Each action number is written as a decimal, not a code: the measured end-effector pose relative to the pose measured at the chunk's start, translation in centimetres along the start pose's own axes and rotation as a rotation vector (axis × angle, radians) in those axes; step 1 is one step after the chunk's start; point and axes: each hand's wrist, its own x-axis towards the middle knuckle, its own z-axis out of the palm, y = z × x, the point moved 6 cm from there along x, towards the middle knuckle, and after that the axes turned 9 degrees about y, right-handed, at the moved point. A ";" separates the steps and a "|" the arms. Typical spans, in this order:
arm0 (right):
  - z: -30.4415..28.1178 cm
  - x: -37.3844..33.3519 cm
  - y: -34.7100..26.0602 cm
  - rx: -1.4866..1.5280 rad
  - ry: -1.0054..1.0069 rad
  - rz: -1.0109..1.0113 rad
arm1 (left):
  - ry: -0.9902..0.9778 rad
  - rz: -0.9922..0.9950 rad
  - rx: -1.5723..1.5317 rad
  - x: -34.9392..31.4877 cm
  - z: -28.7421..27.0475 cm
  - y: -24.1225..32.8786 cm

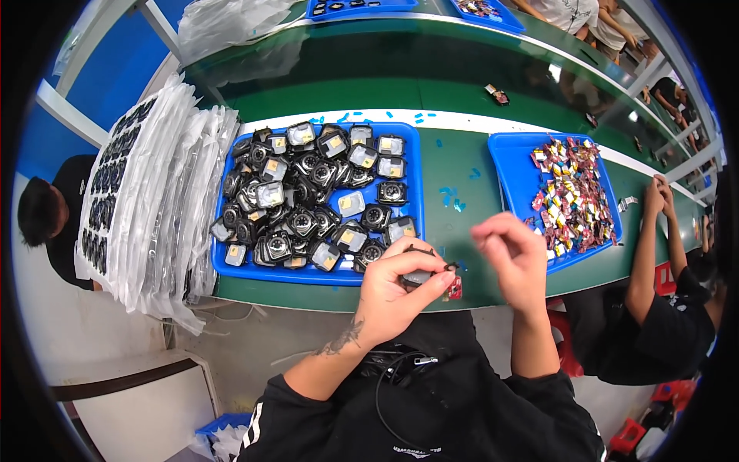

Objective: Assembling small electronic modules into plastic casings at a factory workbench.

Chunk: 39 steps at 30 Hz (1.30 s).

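My left hand (396, 289) is closed around a dark smartwatch case (418, 277), thumb and fingers gripping its sides. Much of the case is hidden by the fingers. Just beside the thumb, a small red part (456, 289) shows at the bench edge. My right hand (517, 258) is raised to the right of the case and apart from it. Its fingers are curled but smeared by motion, and I cannot tell whether anything is in them. Directly left of my hands, a blue tray (416, 177) holds a heap of black smartwatch cases (302, 223).
A second blue tray (504, 181) at right holds small red, yellow and white parts (573, 196). Blue scraps (454, 199) lie on the green bench (454, 158). Stacked plastic-wrapped trays (154, 185) stand at left. A co-worker's arms (650, 231) rest at the right.
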 end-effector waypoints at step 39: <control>4.0 -1.2 -4.0 -0.303 -0.104 -0.197 | -0.023 -0.027 -0.220 -0.7 0.2 0.5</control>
